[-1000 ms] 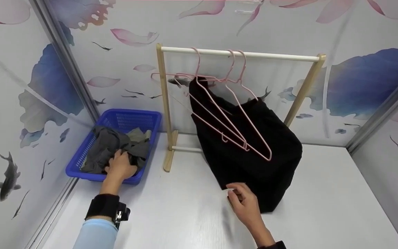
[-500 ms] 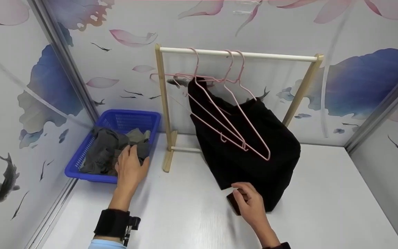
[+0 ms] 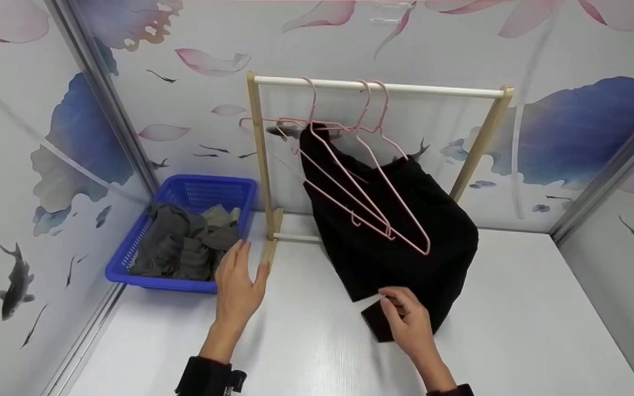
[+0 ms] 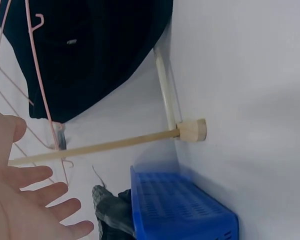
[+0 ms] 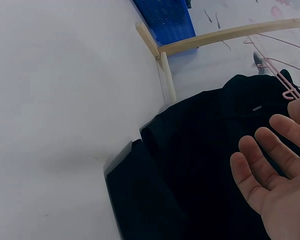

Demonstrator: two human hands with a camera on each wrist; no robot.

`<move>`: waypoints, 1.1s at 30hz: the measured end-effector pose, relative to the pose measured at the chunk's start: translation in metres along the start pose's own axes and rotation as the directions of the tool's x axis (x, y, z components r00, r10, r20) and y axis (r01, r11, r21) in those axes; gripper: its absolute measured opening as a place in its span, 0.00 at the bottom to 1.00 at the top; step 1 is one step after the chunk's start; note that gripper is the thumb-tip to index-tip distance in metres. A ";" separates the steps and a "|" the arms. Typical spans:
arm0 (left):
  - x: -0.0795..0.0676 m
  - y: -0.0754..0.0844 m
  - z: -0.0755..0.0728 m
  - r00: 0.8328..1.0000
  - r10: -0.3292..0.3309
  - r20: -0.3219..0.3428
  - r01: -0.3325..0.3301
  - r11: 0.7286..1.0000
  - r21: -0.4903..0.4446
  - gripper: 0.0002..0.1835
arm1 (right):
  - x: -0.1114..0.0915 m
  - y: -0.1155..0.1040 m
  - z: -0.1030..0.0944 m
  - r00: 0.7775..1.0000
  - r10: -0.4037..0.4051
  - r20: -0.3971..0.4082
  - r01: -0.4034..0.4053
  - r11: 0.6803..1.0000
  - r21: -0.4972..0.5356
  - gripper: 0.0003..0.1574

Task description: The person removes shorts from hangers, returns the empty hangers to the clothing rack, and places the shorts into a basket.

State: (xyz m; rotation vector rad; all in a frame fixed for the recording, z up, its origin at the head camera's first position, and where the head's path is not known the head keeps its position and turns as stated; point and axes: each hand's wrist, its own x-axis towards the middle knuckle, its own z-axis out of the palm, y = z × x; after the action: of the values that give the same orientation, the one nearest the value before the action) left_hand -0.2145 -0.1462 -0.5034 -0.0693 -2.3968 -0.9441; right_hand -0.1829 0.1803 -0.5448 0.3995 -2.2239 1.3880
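Observation:
A black garment (image 3: 421, 220) hangs from a pink hanger on the rack, its lower end reaching the white table. In the head view my left hand (image 3: 240, 283) is just right of the blue basket (image 3: 176, 284), fingers extended and holding nothing. Grey-green clothes (image 3: 171, 236) lie crumpled inside that basket. My right hand (image 3: 410, 322) is in front of the garment's lower edge, fingers loosely bent with nothing in them. In the right wrist view its fingers (image 5: 262, 172) appear before the black cloth; whether they touch it, I cannot tell.
A rack with a white rail (image 3: 438, 89) and wooden legs stands at the back of the table (image 3: 306, 341). Two more pink hangers (image 3: 386, 181) hang on it, overlapping the garment's front. Printed wall panels (image 3: 581, 44) enclose the table at the back and both sides.
My left hand has come out of the basket, leaving the clothes in it, and moved right with its fingers extended. My right hand has shifted slightly right; the hanging garment stays put.

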 end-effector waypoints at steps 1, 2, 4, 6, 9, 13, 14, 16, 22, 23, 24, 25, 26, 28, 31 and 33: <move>-0.003 0.001 0.003 1.000 0.016 -0.010 -0.016 1.000 -0.005 0.28 | 0.000 0.000 -0.001 1.000 -0.001 -0.002 0.001 1.000 0.000 0.12; -0.005 0.002 0.005 0.999 0.032 -0.018 -0.032 0.999 -0.010 0.28 | 0.000 0.000 -0.002 1.000 -0.002 -0.005 0.002 1.000 0.000 0.12; -0.010 0.005 0.010 0.998 0.050 -0.026 -0.051 0.998 -0.021 0.28 | 0.000 0.000 -0.003 1.000 -0.002 -0.012 0.002 1.000 0.006 0.12; -0.014 0.009 0.015 0.998 0.055 -0.022 -0.056 0.998 -0.036 0.29 | 0.002 0.001 -0.005 1.000 -0.005 -0.017 0.005 1.000 0.008 0.12; -0.021 0.015 0.021 0.999 0.051 0.001 -0.051 0.997 -0.057 0.30 | 0.004 0.001 -0.007 1.000 -0.006 -0.023 0.006 1.000 0.005 0.12; -0.031 0.023 0.031 0.997 0.066 0.025 -0.065 0.996 -0.062 0.30 | 0.006 0.002 -0.009 1.000 0.002 -0.026 -0.002 1.000 0.003 0.12; -0.034 0.025 0.033 0.997 0.072 0.028 -0.070 0.996 -0.057 0.29 | 0.006 0.002 -0.010 1.000 0.004 -0.028 -0.004 1.000 0.000 0.12; -0.039 0.029 0.038 0.996 0.081 0.035 -0.079 0.996 -0.052 0.29 | 0.005 0.002 -0.011 1.000 0.007 -0.028 -0.007 1.000 -0.004 0.13; -0.053 0.043 0.052 0.993 0.108 0.048 -0.107 0.994 -0.028 0.29 | 0.004 0.001 -0.016 1.000 0.010 -0.018 -0.010 1.000 0.001 0.13; -0.054 0.046 0.055 0.992 0.112 0.053 -0.110 0.994 -0.025 0.29 | 0.004 0.001 -0.017 1.000 0.009 -0.015 -0.009 1.000 0.002 0.13; -0.056 0.049 0.057 0.992 0.115 0.058 -0.114 0.993 -0.025 0.29 | 0.004 0.002 -0.018 1.000 0.006 -0.011 -0.006 1.000 -0.001 0.13; -0.057 0.051 0.058 0.991 0.118 0.065 -0.116 0.993 -0.024 0.29 | 0.005 0.002 -0.019 1.000 0.005 -0.010 -0.005 1.000 0.000 0.13; -0.058 0.054 0.060 0.990 0.120 0.072 -0.118 0.993 -0.026 0.29 | 0.005 0.002 -0.021 1.000 0.003 -0.009 -0.003 1.000 0.001 0.13; -0.059 0.059 0.064 0.989 0.126 0.079 -0.125 0.992 -0.029 0.29 | 0.007 0.003 -0.024 1.000 -0.004 -0.012 0.004 1.000 -0.001 0.13; -0.061 0.065 0.068 0.988 0.132 0.085 -0.130 0.991 -0.033 0.29 | 0.009 0.005 -0.029 1.000 -0.017 -0.013 0.017 1.000 -0.008 0.13; -0.062 0.068 0.072 0.988 0.131 0.086 -0.128 0.991 -0.038 0.29 | 0.010 0.006 -0.033 1.000 -0.026 -0.007 0.025 1.000 -0.015 0.13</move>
State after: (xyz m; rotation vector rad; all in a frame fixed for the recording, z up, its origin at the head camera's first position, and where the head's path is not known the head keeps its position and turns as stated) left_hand -0.1800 -0.0393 -0.5366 -0.2808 -2.4249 -0.9366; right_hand -0.1858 0.2126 -0.5321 0.4152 -2.2144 1.3563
